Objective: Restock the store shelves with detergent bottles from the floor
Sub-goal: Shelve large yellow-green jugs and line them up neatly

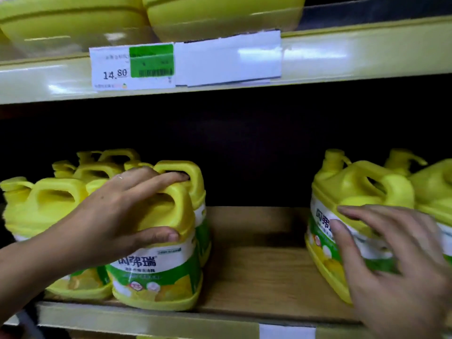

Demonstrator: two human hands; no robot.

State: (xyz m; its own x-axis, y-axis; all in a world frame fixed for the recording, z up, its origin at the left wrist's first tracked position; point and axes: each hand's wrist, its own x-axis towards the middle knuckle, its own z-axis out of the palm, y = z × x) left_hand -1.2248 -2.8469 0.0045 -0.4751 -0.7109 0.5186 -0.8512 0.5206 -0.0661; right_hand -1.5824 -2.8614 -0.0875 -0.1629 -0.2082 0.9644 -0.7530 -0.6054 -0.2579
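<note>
Head camera view: I stand close before a store shelf. My left hand (117, 211) lies over the top of the front yellow plastic detergent bottle (159, 272), a jug with a moulded handle and a green-and-white label. My thumb presses on the front of its shoulder and my fingers (156, 178) reach across its handle, so I hold the top between thumb and fingers. The index fingertip touches the handle of the rear yellow jug (193, 177) just behind. The front bottle stands upright at the front edge of the brown wooden shelf board (256, 270), at the right end of a group of same yellow jugs (56, 199).

My right hand (396, 260) is spread, the fingers nearly straight and a little blurred. Thumb and fingertips rest on the label and shoulder of the right yellow plastic detergent bottle (362, 189). This one is at the left end of a second group, and more yellow jugs (435, 187) are beside it. Whether it leans or stands straight, I cannot tell. The two groups are well apart.

Above, the pale yellow metal shelf edge (367, 47) carries a white price tag with a green sticker (133, 67), printed 14.80, and a blank white paper strip (227, 59) just beside it. On the upper shelf I see the bases of large yellow containers (73, 18).
</note>
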